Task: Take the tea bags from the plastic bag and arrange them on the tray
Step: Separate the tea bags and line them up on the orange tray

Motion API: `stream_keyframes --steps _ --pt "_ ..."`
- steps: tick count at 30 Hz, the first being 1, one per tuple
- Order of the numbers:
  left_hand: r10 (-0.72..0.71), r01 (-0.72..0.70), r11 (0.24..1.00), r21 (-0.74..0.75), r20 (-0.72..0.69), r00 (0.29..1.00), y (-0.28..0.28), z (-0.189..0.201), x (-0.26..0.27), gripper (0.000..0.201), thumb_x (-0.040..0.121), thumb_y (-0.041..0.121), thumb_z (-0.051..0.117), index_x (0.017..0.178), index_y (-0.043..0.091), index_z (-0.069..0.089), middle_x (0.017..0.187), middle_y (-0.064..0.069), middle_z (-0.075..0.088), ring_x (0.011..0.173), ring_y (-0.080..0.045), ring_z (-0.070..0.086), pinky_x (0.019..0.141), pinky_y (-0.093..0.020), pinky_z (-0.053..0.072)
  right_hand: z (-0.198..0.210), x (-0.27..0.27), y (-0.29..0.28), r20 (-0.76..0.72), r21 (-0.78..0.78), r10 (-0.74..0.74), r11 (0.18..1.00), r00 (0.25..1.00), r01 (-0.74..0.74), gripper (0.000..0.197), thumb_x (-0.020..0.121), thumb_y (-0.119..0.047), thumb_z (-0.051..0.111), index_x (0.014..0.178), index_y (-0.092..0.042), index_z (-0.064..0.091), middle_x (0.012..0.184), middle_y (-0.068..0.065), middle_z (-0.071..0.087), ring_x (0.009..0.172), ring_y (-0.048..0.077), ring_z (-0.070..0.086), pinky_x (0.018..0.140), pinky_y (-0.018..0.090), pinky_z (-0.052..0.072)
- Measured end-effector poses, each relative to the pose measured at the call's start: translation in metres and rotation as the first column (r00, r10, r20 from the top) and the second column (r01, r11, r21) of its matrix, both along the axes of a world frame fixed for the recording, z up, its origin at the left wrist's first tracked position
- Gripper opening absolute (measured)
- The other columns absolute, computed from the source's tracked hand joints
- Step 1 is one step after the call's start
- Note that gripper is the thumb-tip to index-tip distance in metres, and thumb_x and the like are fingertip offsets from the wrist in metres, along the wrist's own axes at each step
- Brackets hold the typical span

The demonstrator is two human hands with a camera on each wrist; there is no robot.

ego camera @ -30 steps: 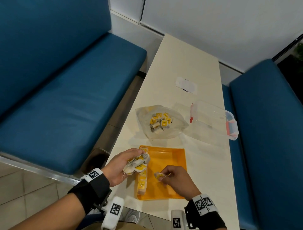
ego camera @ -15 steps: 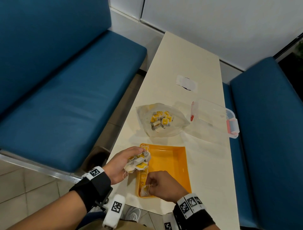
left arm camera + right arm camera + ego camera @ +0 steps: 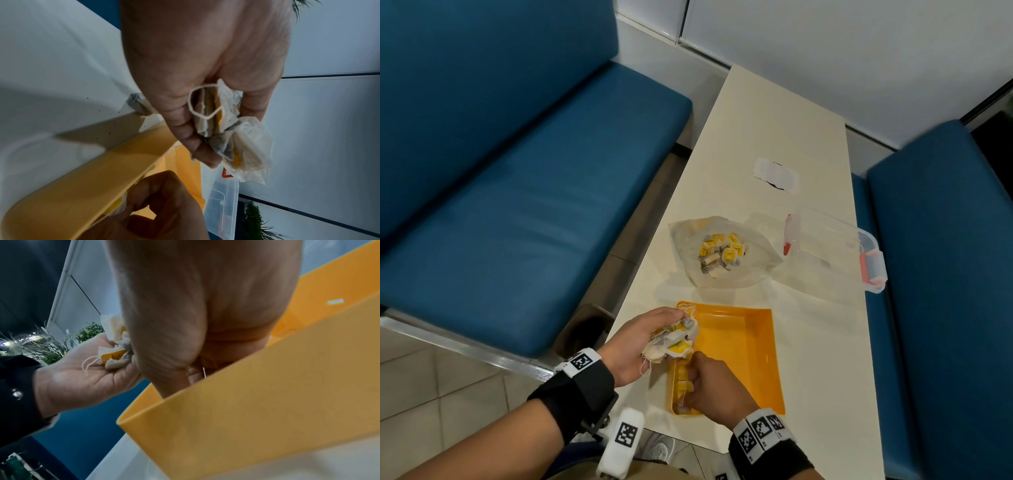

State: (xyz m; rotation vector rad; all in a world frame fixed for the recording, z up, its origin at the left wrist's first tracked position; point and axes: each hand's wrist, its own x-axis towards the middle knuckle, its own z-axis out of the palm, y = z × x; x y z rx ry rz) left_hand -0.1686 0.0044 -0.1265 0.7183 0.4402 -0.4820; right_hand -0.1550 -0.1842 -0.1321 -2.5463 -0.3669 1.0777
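Observation:
An orange tray [image 3: 743, 359] lies at the table's near end. My left hand [image 3: 643, 342] hovers over the tray's left rim and grips a bunch of tea bags [image 3: 674, 339], with strings hanging loose [image 3: 236, 146]. My right hand [image 3: 712, 387] is down in the tray's near-left corner, fingers curled, pinching one tea bag [image 3: 120, 205] against the left wall [image 3: 82, 178]. A short row of yellow-tagged tea bags [image 3: 681, 377] lines that wall, partly hidden by the hand. Behind the tray, the clear plastic bag [image 3: 688, 260] lies open with several tea bags [image 3: 720, 255] inside.
A clear plastic box with red latches [image 3: 835, 250] sits to the right of the bag. A white slip of paper [image 3: 775, 174] lies farther back. Blue bench seats [image 3: 517, 205] flank the narrow table; its left edge runs close beside the tray.
My right hand has carried one tea bag from the tray's middle to its near-left corner and lowered it beside the row. The left hand keeps its bunch, nearly still.

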Motion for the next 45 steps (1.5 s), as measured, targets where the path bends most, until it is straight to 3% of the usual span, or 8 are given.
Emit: stream_keyframes --steps 7,17,21,25,31,35,39,45 --pt "0.005 -0.005 1.0 0.006 -0.008 1.0 0.0 0.002 0.0 0.057 0.065 0.042 0.093 0.109 0.011 0.074 0.112 -0.021 0.067 0.107 -0.04 0.055 0.082 -0.04 0.042 -0.006 -0.002 0.004 -0.014 -0.022 -0.037 0.999 0.999 0.037 0.068 0.057 -0.032 0.089 0.109 -0.022 0.048 0.102 -0.005 0.066 0.091 0.017 0.066 0.071 0.031 0.055" --pt "0.002 -0.003 0.999 -0.042 -0.009 1.0 0.005 0.019 0.001 0.032 0.09 0.03 0.072 0.113 0.008 0.068 0.112 -0.021 0.067 0.093 -0.032 0.068 0.071 -0.033 0.057 0.009 0.013 -0.008 -0.026 0.027 -0.141 0.989 0.99 0.142 0.054 0.059 -0.04 0.088 0.095 -0.023 0.052 0.09 -0.007 0.062 0.076 0.009 0.057 0.059 0.025 0.043" --pt "0.011 -0.011 0.994 -0.112 -0.004 1.0 0.011 0.041 0.008 0.022 0.093 0.026 0.064 0.105 0.008 0.069 0.105 -0.019 0.067 0.087 -0.029 0.07 0.069 -0.032 0.059 0.028 0.033 -0.016 -0.024 0.214 -0.348 0.914 0.937 0.345 0.031 0.078 -0.022 0.079 0.098 -0.021 0.055 0.086 0.0 0.068 0.061 0.009 0.063 0.052 0.024 0.046" --pt "0.002 0.001 0.992 -0.124 0.024 1.0 0.014 0.063 0.016 0.021 0.093 0.03 0.062 0.099 0.012 0.071 0.099 -0.014 0.068 0.086 -0.027 0.071 0.071 -0.03 0.057 0.05 0.042 -0.008 -0.118 0.434 -0.455 0.776 0.883 0.458 0.035 0.079 -0.004 0.073 0.107 -0.022 0.06 0.105 0.003 0.067 0.065 0.014 0.066 0.053 0.03 0.047" --pt "0.024 -0.019 0.978 -0.207 0.024 0.999 0.008 0.088 0.021 0.025 0.091 0.028 0.06 0.094 0.009 0.076 0.099 -0.023 0.07 0.079 -0.03 0.073 0.058 -0.028 0.059 0.064 0.044 0.017 -0.192 0.598 -0.336 0.705 0.922 0.382 0.042 0.078 -0.001 0.077 0.113 -0.021 0.064 0.095 -0.001 0.075 0.078 0.01 0.069 0.056 0.021 0.047" --pt "0.026 -0.021 0.968 -0.251 0.019 0.999 0.003 0.096 0.024 0.025 0.089 0.027 0.062 0.095 0.007 0.077 0.103 -0.024 0.068 0.079 -0.031 0.073 0.058 -0.028 0.061 0.066 0.04 0.029 -0.157 0.628 -0.318 0.698 0.935 0.343 0.021 0.081 0.006 0.074 0.089 -0.013 0.07 0.067 -0.009 0.072 0.056 0.002 0.06 0.056 0.026 0.047" --pt "0.055 -0.047 0.974 -0.221 0.033 0.998 0.008 0.099 0.026 0.025 0.089 0.028 0.061 0.091 0.009 0.077 0.097 -0.022 0.069 0.078 -0.029 0.073 0.058 -0.026 0.059 0.065 0.037 0.031 -0.161 0.627 -0.331 0.693 0.93 0.355 0.005 0.079 -0.004 0.071 0.082 -0.005 0.075 0.068 0.01 0.07 0.055 0.016 0.058 0.055 0.033 0.043" --pt "0.118 -0.112 0.981 -0.161 0.024 0.993 0.021 0.085 0.028 0.024 0.092 0.03 0.06 0.093 0.011 0.075 0.098 -0.018 0.069 0.083 -0.027 0.071 0.067 -0.027 0.059 0.067 0.036 0.017 -0.107 0.583 -0.359 0.733 0.927 0.351 0.018 0.091 0.002 0.063 0.099 -0.007 0.075 0.077 0.003 0.074 0.064 0.014 0.067 0.052 0.025 0.046"
